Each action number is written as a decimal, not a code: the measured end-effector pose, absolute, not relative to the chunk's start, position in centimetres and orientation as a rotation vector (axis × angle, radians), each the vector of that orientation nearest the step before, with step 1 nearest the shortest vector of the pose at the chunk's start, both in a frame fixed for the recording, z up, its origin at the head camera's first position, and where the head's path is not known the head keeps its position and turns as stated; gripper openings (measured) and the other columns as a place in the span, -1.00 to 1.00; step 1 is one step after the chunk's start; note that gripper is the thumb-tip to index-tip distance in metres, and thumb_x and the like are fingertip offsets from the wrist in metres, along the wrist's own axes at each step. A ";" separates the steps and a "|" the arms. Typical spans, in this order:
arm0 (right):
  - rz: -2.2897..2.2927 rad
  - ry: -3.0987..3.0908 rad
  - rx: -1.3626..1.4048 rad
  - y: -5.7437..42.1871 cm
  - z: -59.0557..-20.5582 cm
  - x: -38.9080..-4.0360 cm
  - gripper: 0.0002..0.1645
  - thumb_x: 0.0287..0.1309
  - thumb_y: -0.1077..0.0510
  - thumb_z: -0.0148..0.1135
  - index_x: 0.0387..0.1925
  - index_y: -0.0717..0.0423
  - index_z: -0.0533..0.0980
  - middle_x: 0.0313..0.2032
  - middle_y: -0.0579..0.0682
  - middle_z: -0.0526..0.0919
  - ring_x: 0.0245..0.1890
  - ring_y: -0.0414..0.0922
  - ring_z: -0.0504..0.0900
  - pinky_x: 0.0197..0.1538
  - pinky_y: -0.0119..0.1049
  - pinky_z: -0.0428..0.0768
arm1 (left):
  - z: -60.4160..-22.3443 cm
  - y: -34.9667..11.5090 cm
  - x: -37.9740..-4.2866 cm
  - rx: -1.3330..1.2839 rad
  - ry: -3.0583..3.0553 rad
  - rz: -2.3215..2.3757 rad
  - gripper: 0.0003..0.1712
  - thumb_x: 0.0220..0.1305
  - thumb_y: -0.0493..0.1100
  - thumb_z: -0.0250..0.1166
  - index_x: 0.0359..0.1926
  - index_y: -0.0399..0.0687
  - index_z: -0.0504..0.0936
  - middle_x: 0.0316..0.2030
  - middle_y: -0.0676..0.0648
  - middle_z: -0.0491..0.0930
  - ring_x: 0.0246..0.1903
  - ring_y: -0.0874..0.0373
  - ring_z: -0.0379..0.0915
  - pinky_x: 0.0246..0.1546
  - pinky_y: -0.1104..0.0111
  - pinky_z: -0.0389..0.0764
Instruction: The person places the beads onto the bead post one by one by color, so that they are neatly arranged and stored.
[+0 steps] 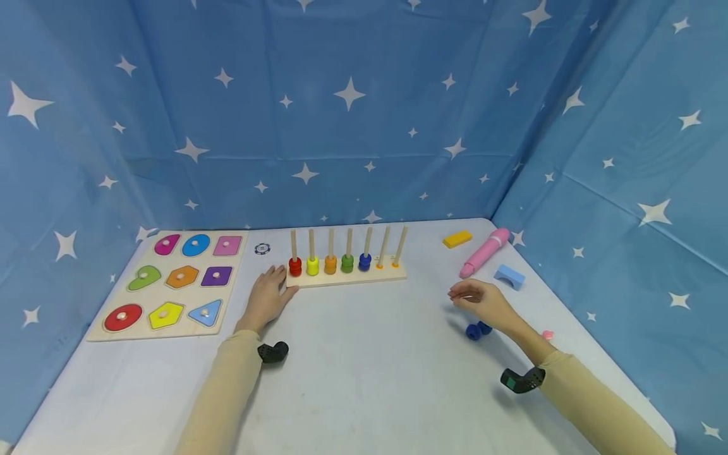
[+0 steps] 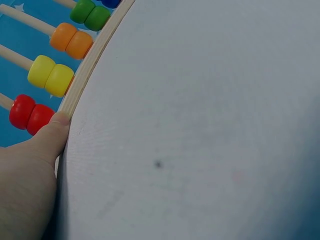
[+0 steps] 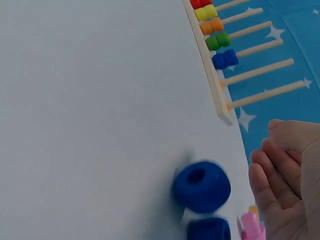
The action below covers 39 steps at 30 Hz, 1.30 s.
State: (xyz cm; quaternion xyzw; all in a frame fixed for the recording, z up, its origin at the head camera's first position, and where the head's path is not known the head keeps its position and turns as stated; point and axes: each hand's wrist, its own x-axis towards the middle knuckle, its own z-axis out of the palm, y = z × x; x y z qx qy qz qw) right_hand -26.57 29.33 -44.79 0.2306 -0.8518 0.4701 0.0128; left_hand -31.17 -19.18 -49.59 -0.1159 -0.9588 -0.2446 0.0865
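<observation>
A wooden peg board has upright pegs, with red, yellow, orange, green and blue beads in pairs on the left ones. Its two rightmost pegs carry no beads. My left hand holds the board's left end, the thumb along the front edge beside the red beads; its other fingers are hidden in the left wrist view. Above the table at the right is my right hand, fingers loosely bent with nothing seen in them. Two loose blue beads lie near and below it.
A shape puzzle board lies at the left, with a poker chip beside it. At the right are a yellow block, a pink marker-like stick, a light-blue arch block and a small pink piece. Starry blue curtains border the table.
</observation>
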 end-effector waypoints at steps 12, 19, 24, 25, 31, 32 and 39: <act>1.423 -2.713 0.669 33.8 -46.9 -22.5 -0.63 0.17 0.33 0.23 0.01 0.40 0.45 -0.10 0.30 0.59 -0.08 0.15 0.58 -0.05 -0.55 0.55 | -49.7 -18.9 -31.2 -0.351 -2.857 -0.716 -0.25 0.33 0.04 0.16 0.30 -0.44 0.24 0.30 -0.37 0.21 0.34 -0.27 -0.02 0.37 -0.05 -0.06; 1.328 -2.726 0.766 35.0 -47.1 -21.7 -0.58 0.14 0.39 0.22 0.05 0.43 0.41 -0.09 0.28 0.60 -0.07 0.00 0.60 -0.03 -0.50 0.57 | -49.8 -18.9 -31.1 -0.344 -2.845 -0.731 -0.25 0.33 0.03 0.18 0.30 -0.45 0.24 0.29 -0.37 0.22 0.33 -0.28 0.00 0.37 -0.05 -0.05; 1.264 -2.707 0.736 35.6 -47.5 -21.4 -0.55 0.01 0.46 0.27 0.00 0.42 0.45 -0.14 0.28 0.62 -0.16 -0.12 0.62 -0.11 -0.46 0.62 | -49.8 -19.1 -31.1 -0.344 -2.832 -0.738 -0.26 0.33 0.03 0.17 0.29 -0.46 0.24 0.29 -0.38 0.22 0.33 -0.29 -0.01 0.37 -0.06 -0.06; 1.255 -2.704 0.727 35.6 -47.6 -21.3 -0.56 0.00 0.47 0.27 -0.01 0.42 0.46 -0.15 0.28 0.62 -0.18 -0.13 0.63 -0.13 -0.46 0.63 | -49.9 -19.1 -31.1 -0.343 -2.833 -0.738 -0.26 0.33 0.03 0.17 0.30 -0.45 0.24 0.29 -0.38 0.22 0.33 -0.29 -0.01 0.37 -0.06 -0.07; 1.239 -2.724 0.691 35.4 -48.0 -21.2 -0.57 0.03 0.42 0.29 0.00 0.36 0.48 -0.13 0.22 0.63 -0.21 -0.15 0.62 -0.15 -0.49 0.62 | -50.2 -19.0 -31.0 -0.336 -2.848 -0.747 -0.25 0.34 0.04 0.15 0.31 -0.43 0.22 0.30 -0.36 0.21 0.34 -0.27 -0.03 0.37 -0.05 -0.08; 1.230 -2.734 0.687 35.4 -48.0 -21.3 -0.58 0.04 0.41 0.29 0.00 0.35 0.48 -0.13 0.20 0.63 -0.20 -0.16 0.61 -0.14 -0.49 0.62 | -50.2 -19.0 -31.0 -0.338 -2.848 -0.743 -0.25 0.34 0.04 0.15 0.31 -0.44 0.23 0.30 -0.37 0.21 0.34 -0.28 -0.03 0.37 -0.05 -0.07; 1.199 -2.753 0.589 34.5 -46.2 -23.1 -0.62 0.12 0.35 0.27 0.00 0.37 0.48 -0.11 0.21 0.62 -0.12 -0.02 0.62 -0.11 -0.52 0.59 | -49.9 -19.0 -31.1 -0.325 -2.843 -0.724 -0.25 0.33 0.03 0.17 0.30 -0.45 0.24 0.30 -0.37 0.21 0.34 -0.27 -0.01 0.37 -0.04 -0.05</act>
